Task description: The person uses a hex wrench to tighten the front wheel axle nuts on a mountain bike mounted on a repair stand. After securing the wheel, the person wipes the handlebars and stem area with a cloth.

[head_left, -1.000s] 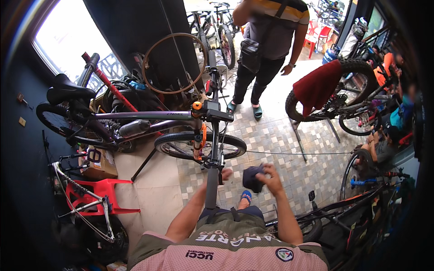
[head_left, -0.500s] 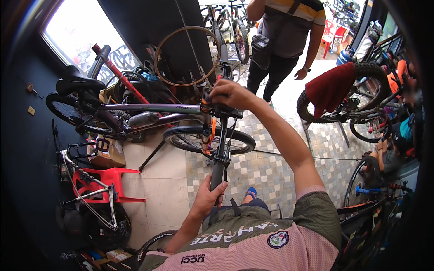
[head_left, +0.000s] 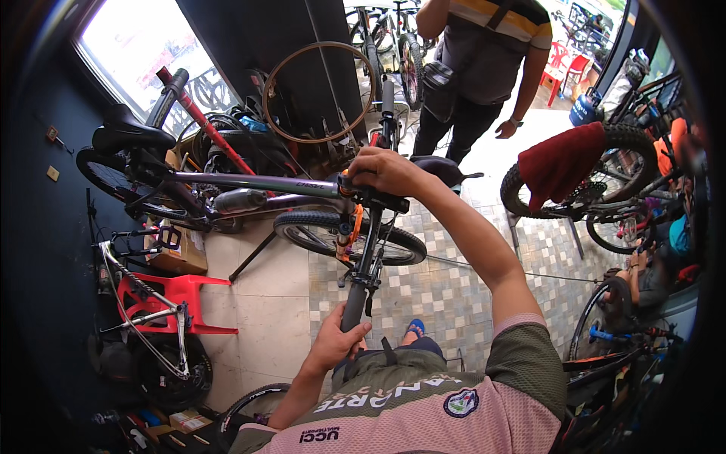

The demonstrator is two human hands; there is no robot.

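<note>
A grey mountain bike (head_left: 257,184) stands across the tiled floor, its black handlebar (head_left: 369,250) pointing toward me. My left hand (head_left: 339,340) is closed around the near grip of that handlebar. My right hand (head_left: 387,170) reaches forward and rests clenched on the stem, just above the orange fork (head_left: 349,231) and the front wheel (head_left: 349,236). The far end of the bar (head_left: 387,106) sticks up beyond my right hand. A black saddle (head_left: 130,135) shows at the left end of the bike.
Another person (head_left: 484,68) in dark trousers stands just beyond the bike. A bare wheel rim (head_left: 321,91) hangs on the dark wall. A red plastic chair (head_left: 178,303) and a bike frame (head_left: 151,310) lie at left. More bikes, one draped with a red cloth (head_left: 560,163), crowd the right.
My right hand left the dark object near my lap and reached forward onto the stem. My left hand stays on the near grip. The view has moved closer to the bike.
</note>
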